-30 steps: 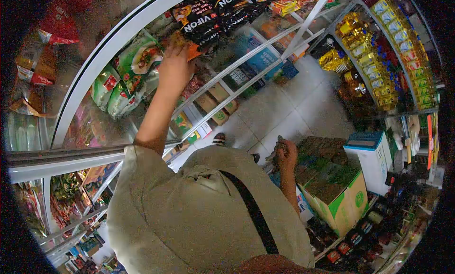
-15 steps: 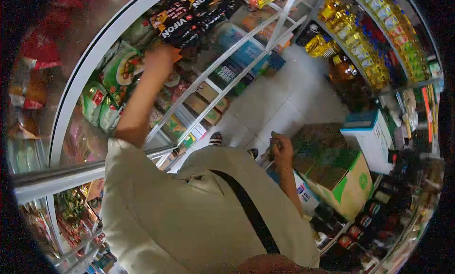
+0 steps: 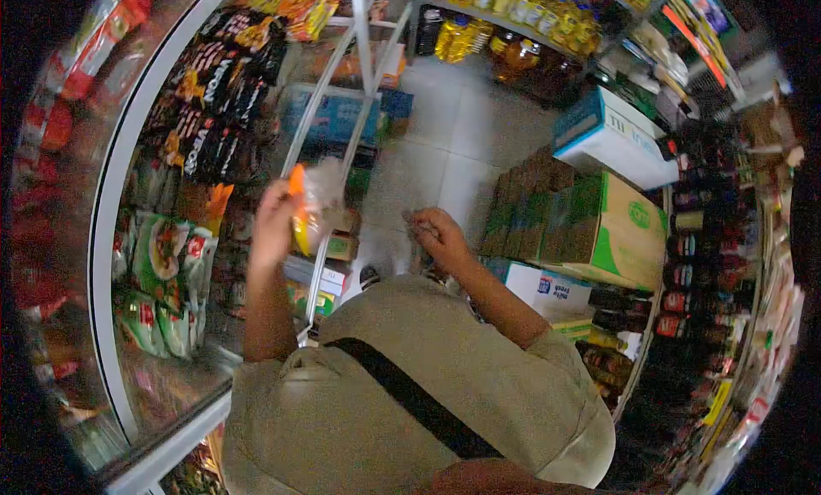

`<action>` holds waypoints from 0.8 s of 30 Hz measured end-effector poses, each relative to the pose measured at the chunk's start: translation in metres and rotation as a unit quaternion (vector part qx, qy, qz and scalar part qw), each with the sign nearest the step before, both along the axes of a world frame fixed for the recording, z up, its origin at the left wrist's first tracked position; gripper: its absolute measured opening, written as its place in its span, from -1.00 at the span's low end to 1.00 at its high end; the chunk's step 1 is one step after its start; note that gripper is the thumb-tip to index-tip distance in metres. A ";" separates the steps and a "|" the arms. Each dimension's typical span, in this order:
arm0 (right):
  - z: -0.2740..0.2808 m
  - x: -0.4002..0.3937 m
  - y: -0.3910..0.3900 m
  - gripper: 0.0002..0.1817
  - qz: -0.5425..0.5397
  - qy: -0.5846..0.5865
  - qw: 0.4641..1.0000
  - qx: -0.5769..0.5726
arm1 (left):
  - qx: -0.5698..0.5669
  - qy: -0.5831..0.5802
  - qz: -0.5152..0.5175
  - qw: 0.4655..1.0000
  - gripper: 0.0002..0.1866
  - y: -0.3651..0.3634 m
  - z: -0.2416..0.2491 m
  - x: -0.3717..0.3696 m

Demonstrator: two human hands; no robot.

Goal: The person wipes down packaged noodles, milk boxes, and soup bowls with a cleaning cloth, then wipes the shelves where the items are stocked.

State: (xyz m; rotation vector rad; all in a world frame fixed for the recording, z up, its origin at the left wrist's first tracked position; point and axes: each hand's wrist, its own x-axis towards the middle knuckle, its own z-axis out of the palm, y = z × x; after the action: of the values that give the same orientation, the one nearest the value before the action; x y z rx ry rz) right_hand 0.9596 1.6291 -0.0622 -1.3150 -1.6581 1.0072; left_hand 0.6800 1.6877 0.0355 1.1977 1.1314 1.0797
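My left hand (image 3: pixel 274 225) is closed on the edge of a plastic packet (image 3: pixel 313 211), partly clear with an orange and yellow border, blurred by motion. It is held up beside the metal rails of the shelf unit. Black VIFON packets (image 3: pixel 205 144) lie on the shelf beyond that hand, and green-and-white packets (image 3: pixel 167 260) lie to its left. My right hand (image 3: pixel 438 238) hangs over the tiled floor in front of my body. Its fingers are curled round something small and dark that I cannot make out.
Cardboard cartons with green print (image 3: pixel 629 225) stand on the right, with a blue-and-white box (image 3: pixel 611 136) behind them. Bottles of yellow oil (image 3: pixel 522 11) line the far shelf. Dark bottles (image 3: pixel 684 264) fill the right shelf. Metal rails (image 3: pixel 329 136) edge the left shelf unit.
My left hand has drawn back from the shelf with the packet in it. My view has turned left, so the cartons and the oil bottles show differently. My right hand stays curled.
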 end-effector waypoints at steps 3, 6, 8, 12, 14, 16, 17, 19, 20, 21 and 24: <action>0.025 -0.019 0.008 -0.64 -0.091 0.078 0.992 0.043 | -0.113 -0.128 -0.039 0.985 -0.88 -0.014 -0.064 0.036; 0.026 -0.038 0.017 -0.62 -0.118 -0.008 0.978 0.174 | -0.140 -0.048 -0.013 0.989 -0.87 -0.027 -0.091 0.073; 0.030 -0.049 0.014 -0.64 -0.062 -0.050 0.976 0.203 | -0.163 -0.077 0.049 0.982 -0.87 -0.022 -0.069 0.081; 0.033 -0.062 0.003 -0.64 0.051 -0.119 0.960 0.249 | -0.171 -0.191 0.117 0.960 -0.89 -0.007 -0.064 0.079; 0.029 -0.063 0.008 -0.64 0.030 -0.139 0.960 0.241 | -0.166 -0.165 0.125 0.964 -0.89 -0.006 -0.061 0.076; 0.028 -0.062 0.013 -0.63 -0.006 -0.129 0.967 0.219 | -0.156 -0.127 0.127 0.971 -0.88 -0.010 -0.049 0.073; 0.028 -0.061 0.017 -0.62 -0.034 -0.110 0.973 0.200 | -0.169 -0.165 0.139 0.962 -0.88 -0.014 -0.037 0.076; 0.027 -0.062 0.023 -0.57 -0.041 -0.092 0.976 0.196 | -0.192 -0.242 0.180 0.934 -0.87 -0.028 -0.001 0.086; 0.026 -0.061 0.023 -0.54 -0.013 -0.090 0.974 0.209 | -0.175 -0.196 0.187 0.947 -0.87 -0.032 -0.010 0.077; 0.025 -0.063 0.021 -0.50 0.028 -0.084 0.971 0.222 | -0.158 -0.151 0.205 0.954 -0.86 -0.038 -0.025 0.065; 0.044 -0.080 0.007 -0.37 0.201 -0.148 0.933 0.260 | -0.140 -0.144 0.284 0.937 -0.86 -0.074 -0.046 0.035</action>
State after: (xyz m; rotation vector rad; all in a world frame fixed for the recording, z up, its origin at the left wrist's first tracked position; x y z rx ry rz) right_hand 0.8793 1.6358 -0.0187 -0.8106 -2.2934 0.5286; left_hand 0.7146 1.6141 -0.0104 0.4673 1.3793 1.4117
